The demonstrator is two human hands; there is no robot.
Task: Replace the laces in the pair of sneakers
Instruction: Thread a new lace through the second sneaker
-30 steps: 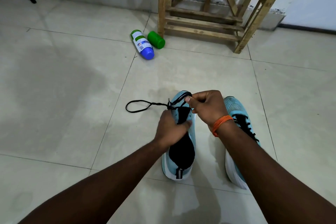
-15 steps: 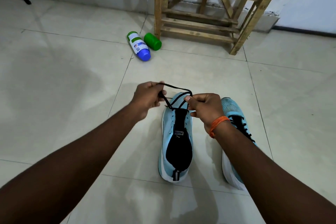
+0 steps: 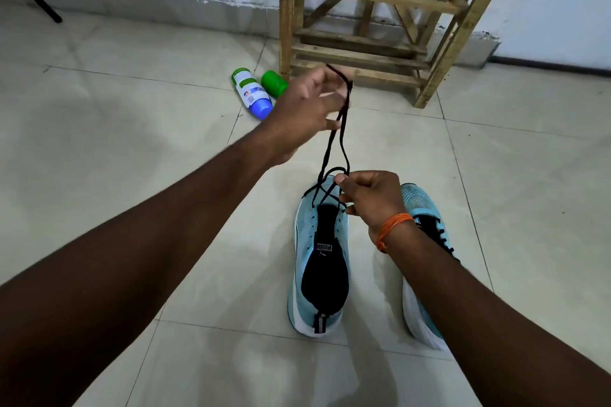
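Black lace [image 3: 335, 142] stretches from left hand [image 3: 305, 109] to right hand's [image 3: 370, 198] pinch.

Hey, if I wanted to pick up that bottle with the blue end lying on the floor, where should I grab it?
Probably around its white middle. The bottle lies on its side on the floor tiles, so come down from above with the grip across its width. The green cap sits close to its upper right, so closing around the lower half, toward the blue end, looks less crowded.

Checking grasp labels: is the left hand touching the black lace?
Touching. The head view shows the left hand raised above the left sneaker, the black lace looped through its fingers.
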